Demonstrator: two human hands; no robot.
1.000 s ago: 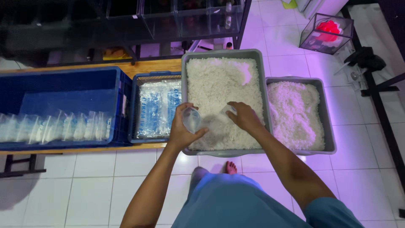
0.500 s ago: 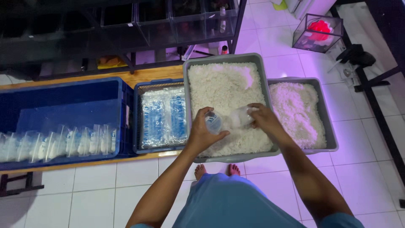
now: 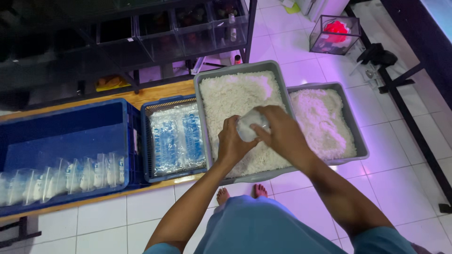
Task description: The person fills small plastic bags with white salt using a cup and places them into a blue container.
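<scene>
Head view: the fingers (image 3: 235, 123) of the left hand (image 3: 231, 143) and those of the right hand (image 3: 281, 134) are closed together around a small clear plastic bag (image 3: 249, 126), at the centre of the frame. Most of the bag is covered by the hands, so what it holds is hard to make out. The hands hang over a grey tub (image 3: 205, 123) heaped with white grains. Just right of it, touching, sits a second grey tub (image 3: 353, 123) of the same white stuff. To the left a blue basket (image 3: 147, 141) holds flat clear packs. Further left, a large blue crate (image 3: 70, 123), cut off by the frame edge, holds a row of small upright bags (image 3: 70, 175). All rest on a wooden table (image 3: 155, 96). Bare toes (image 3: 240, 194) show on the floor tiles below.
</scene>
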